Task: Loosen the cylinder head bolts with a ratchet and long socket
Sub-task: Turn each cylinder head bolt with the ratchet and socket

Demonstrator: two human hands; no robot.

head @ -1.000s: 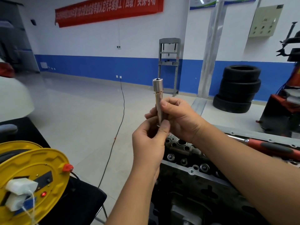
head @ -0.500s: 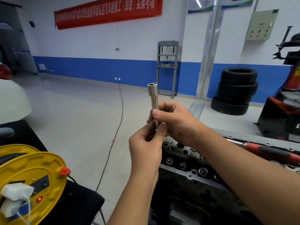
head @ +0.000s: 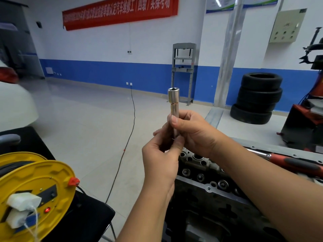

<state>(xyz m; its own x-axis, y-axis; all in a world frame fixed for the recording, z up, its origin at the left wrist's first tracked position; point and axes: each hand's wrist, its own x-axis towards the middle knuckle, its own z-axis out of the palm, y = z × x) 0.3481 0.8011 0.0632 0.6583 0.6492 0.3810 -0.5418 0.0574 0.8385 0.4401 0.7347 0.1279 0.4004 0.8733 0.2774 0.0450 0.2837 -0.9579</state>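
A long chrome socket (head: pixel 173 100) stands upright in front of me, its open end on top. My right hand (head: pixel 192 133) grips its shaft with thumb and curled fingers. Just below, my left hand (head: pixel 160 158) pinches the socket's lower end, which is hidden between the fingers. Beneath both hands lies the dark cylinder head (head: pixel 206 173) with its round bores and bolt holes. A ratchet with a red and black handle (head: pixel 293 164) rests across the far side of the engine, behind my right forearm.
A yellow cable reel (head: pixel 36 186) with white plugs sits on a black chair at lower left. Stacked tyres (head: pixel 258 98), a grey press frame (head: pixel 183 72) and a red machine (head: pixel 307 116) stand by the far wall. A black cable (head: pixel 129 130) crosses the floor.
Both hands and the socket have stayed together with the same hold. They sit slightly lower in view as the camera tilted up a little.
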